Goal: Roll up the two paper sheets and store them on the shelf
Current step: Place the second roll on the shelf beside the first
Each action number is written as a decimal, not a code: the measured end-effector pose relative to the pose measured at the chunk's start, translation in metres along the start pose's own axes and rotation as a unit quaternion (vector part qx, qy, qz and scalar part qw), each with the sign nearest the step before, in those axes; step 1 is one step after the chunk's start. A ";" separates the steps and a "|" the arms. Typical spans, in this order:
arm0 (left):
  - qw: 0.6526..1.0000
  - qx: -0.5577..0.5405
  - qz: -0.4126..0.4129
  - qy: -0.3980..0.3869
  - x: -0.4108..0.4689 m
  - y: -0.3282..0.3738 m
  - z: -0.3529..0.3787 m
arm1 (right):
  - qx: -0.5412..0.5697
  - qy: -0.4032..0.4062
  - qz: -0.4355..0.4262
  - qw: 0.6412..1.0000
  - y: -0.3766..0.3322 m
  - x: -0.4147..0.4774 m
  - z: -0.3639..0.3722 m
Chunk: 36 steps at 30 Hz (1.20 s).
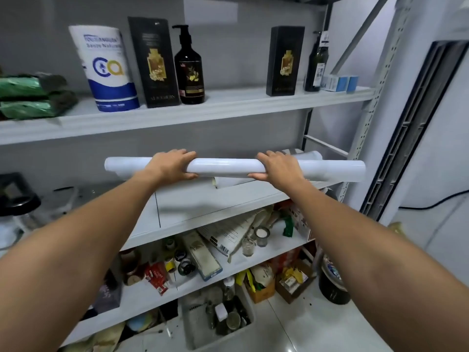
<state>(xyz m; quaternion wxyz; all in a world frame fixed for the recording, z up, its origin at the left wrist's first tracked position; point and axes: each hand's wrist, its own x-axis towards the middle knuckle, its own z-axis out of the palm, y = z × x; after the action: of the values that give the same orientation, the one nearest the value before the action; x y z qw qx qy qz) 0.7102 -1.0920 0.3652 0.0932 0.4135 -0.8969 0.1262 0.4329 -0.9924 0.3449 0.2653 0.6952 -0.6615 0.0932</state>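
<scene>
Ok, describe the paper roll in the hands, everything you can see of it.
The paper roll is a long, white, slightly glossy tube, lying level above the middle shelf, where its shadow falls. The left hand and right hand grip it, fingers over, thumbs under; both ends stick out free. A second roll lies just behind it; contact cannot be told.

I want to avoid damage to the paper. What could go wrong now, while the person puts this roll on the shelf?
1. The left hand and right hand grip the paper roll. No band shows on it, so it may spring open once released.
2. Its right end is near the shelf post and might catch there.
3. A second roll already lies on the shelf. It could get pushed or dented.
</scene>
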 end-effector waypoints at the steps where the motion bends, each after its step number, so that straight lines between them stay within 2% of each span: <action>1: 1.000 0.002 -0.001 0.000 0.009 0.000 0.003 | 0.004 0.001 0.003 1.000 0.004 0.005 0.007; 10: 0.999 -0.017 0.010 -0.035 0.095 -0.008 0.048 | 0.004 -0.029 0.025 0.999 0.042 0.061 0.076; 21: 0.999 -0.005 0.051 -0.010 0.159 -0.020 0.108 | 0.045 -0.085 0.046 0.994 0.074 0.107 0.153; 29: 0.999 0.013 0.016 -0.027 0.188 0.012 0.143 | 0.055 -0.120 0.026 0.991 0.111 0.121 0.193; 36: 0.997 0.025 -0.047 -0.062 0.226 0.076 0.164 | 0.066 -0.118 -0.029 0.990 0.177 0.116 0.235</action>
<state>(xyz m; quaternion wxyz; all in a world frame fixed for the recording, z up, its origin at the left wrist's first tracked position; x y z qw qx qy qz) 0.4973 -1.2561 0.2596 0.0331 0.4639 -0.8774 0.1179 0.2219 -1.2061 0.2465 0.1415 0.7363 -0.6601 0.0458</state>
